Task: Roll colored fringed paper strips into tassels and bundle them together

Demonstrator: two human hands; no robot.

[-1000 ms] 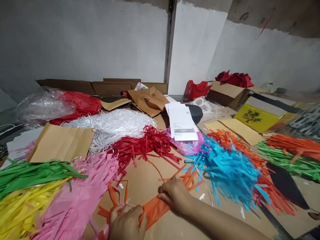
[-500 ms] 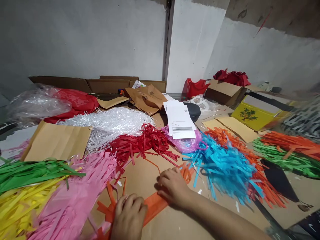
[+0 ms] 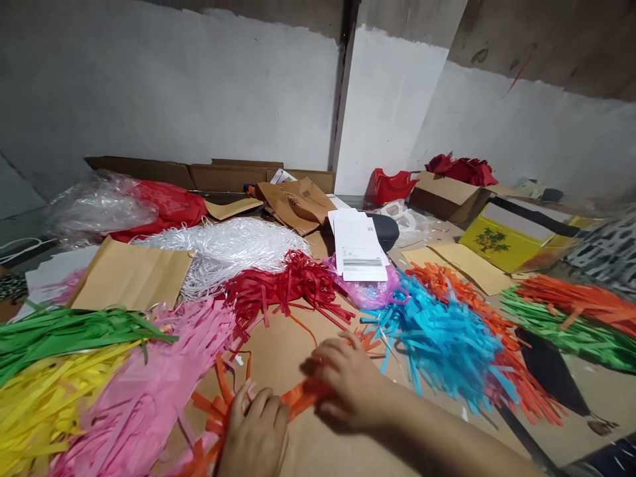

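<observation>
A folded band of orange tissue paper [image 3: 301,399] lies slantwise on brown cardboard [image 3: 318,450], its ends cut into fringe. My left hand [image 3: 259,427] is closed over its near end, fingers curled, with loose orange strips [image 3: 213,411] spilling out to the left. Farther up the band, my right hand [image 3: 350,377] grips it with bent fingers; the fingertips are partly hidden and slightly blurred. More orange fringe [image 3: 366,338] shows just beyond the right hand. Pink fringed tissue [image 3: 149,391] lies left of my left hand, and blue fringed tissue [image 3: 442,338] to the right of my right hand.
Red fringe [image 3: 278,285], white string [image 3: 233,248] and white printed cards [image 3: 358,245] lie ahead. Green [image 3: 84,334] and yellow fringe [image 3: 54,404] pile up at left. A yellow box [image 3: 497,235] and an open cardboard box [image 3: 442,199] stand at the back right.
The view has shifted a little, showing more wall. Less orange band shows between my hands, and my right hand's fingers have curled more over it. My left hand stays on the near end.
</observation>
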